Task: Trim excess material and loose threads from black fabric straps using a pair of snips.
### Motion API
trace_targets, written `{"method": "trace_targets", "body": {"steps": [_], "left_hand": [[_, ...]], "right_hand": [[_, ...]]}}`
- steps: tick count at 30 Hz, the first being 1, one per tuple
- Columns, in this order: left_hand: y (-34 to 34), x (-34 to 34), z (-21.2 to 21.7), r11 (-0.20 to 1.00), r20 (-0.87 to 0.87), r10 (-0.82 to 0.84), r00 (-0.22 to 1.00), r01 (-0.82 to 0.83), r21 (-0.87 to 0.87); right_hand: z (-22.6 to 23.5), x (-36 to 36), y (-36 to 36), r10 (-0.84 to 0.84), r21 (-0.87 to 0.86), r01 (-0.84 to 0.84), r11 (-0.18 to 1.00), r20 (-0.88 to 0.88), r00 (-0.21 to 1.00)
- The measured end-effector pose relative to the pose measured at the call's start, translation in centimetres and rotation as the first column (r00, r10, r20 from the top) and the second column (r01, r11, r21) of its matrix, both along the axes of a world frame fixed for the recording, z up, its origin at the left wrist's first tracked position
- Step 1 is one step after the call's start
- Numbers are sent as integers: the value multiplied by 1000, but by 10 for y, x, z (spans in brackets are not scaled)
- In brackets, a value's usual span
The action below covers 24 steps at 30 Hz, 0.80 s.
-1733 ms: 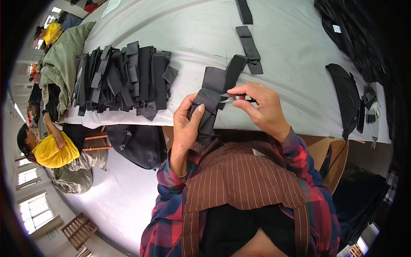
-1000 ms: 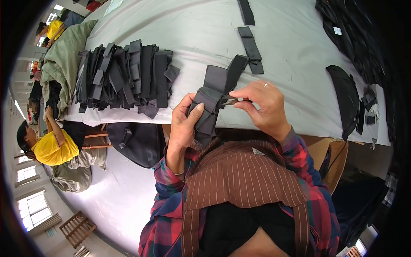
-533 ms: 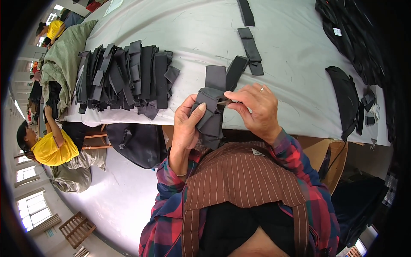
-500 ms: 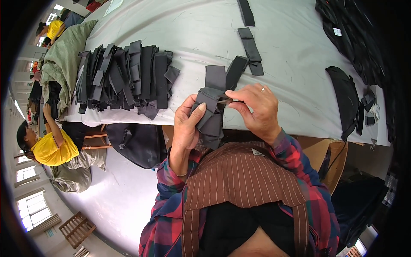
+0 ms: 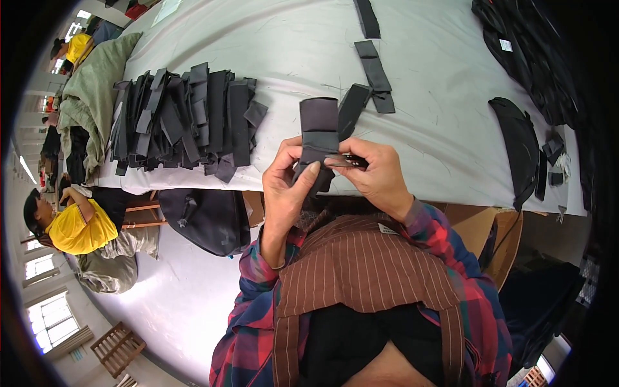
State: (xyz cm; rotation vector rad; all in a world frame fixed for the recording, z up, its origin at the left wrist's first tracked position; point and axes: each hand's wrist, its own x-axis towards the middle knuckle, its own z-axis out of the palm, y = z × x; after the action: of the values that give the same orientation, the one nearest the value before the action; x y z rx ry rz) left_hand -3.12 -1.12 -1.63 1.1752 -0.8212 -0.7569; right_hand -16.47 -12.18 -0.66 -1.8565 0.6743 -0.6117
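Observation:
Near the table's front edge, my left hand [image 5: 285, 177] grips a folded dark grey fabric strip [image 5: 319, 119], its thumb pressed across the lower folds. The strip's upper end stands up past my fingers. My right hand [image 5: 377, 171] is closed around a pair of small dark thread snips [image 5: 348, 161], whose tips reach the strip's right edge. Behind my right fingers, another dark strip [image 5: 353, 109] lies on the table, partly hidden. To the left sits a big pile of similar strips [image 5: 187, 119].
More strips [image 5: 374, 74] trail toward the far side of the pale cloth-covered table [image 5: 277, 45]. Black fabric pieces [image 5: 516, 145] lie at the right, by small scraps [image 5: 553, 151]. A cardboard box [image 5: 474, 229] stands under the edge. At left, a person in yellow [image 5: 87, 226] sits.
The strip has been turned and straightened upward in my left hand. My right hand has moved slightly left and down, and the snips now show more clearly.

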Motion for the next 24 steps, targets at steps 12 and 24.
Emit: {"method": "trace_targets", "body": {"steps": [12, 24], "left_hand": [[3, 2, -2, 998, -496, -38, 867, 62, 31], [2, 1, -9, 997, -705, 32, 709, 23, 68]], "right_hand": [[-4, 2, -12, -45, -29, 53, 998, 232, 972], [-4, 2, -12, -65, -141, 90, 986, 172, 983]]}}
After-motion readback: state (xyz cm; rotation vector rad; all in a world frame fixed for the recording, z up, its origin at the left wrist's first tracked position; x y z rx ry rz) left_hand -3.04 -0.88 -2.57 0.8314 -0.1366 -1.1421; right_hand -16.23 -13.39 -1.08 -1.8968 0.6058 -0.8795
